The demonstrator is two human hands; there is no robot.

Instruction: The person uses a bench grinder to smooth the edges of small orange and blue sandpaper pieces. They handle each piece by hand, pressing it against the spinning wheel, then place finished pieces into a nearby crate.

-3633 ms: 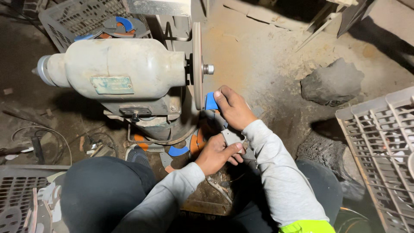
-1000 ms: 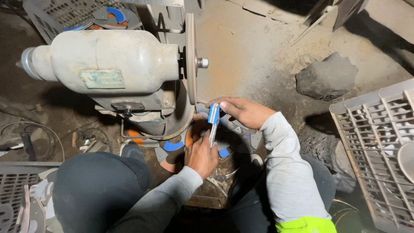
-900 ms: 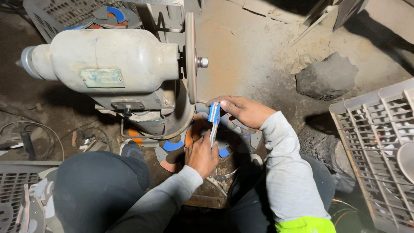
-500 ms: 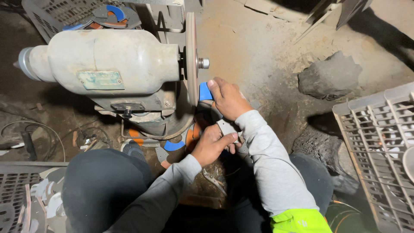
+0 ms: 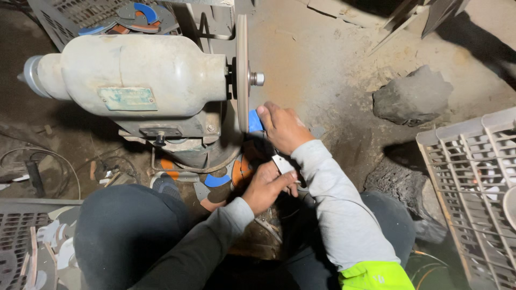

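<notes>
Blue-handled flat metal tool (image 5: 257, 121), thin and bladed, sits pressed against the face of the upright grey grinding disc (image 5: 242, 75), just at five o'clock from the disc's axle nut. The right hand (image 5: 282, 126) is closed on the blue end, fingers wrapped over it at the disc, while the left hand (image 5: 266, 185), at six o'clock from the right, pinches the pale metal end between thumb and fingers. Judging by its look, the piece is light, stiff and narrow, likely with a keen edge, so it is best held at both ends as now, with fingertips kept off the disc. At nine o'clock from the disc lies the pale, dusty cylindrical motor housing (image 5: 134, 75) on its dark base. Orange and blue curved offcuts (image 5: 217, 180) litter the dirt floor (image 5: 333, 59) beneath it. At two o'clock sits a dark grey rock (image 5: 414, 96); at three o'clock stands a grey plastic slatted crate (image 5: 473, 182).
</notes>
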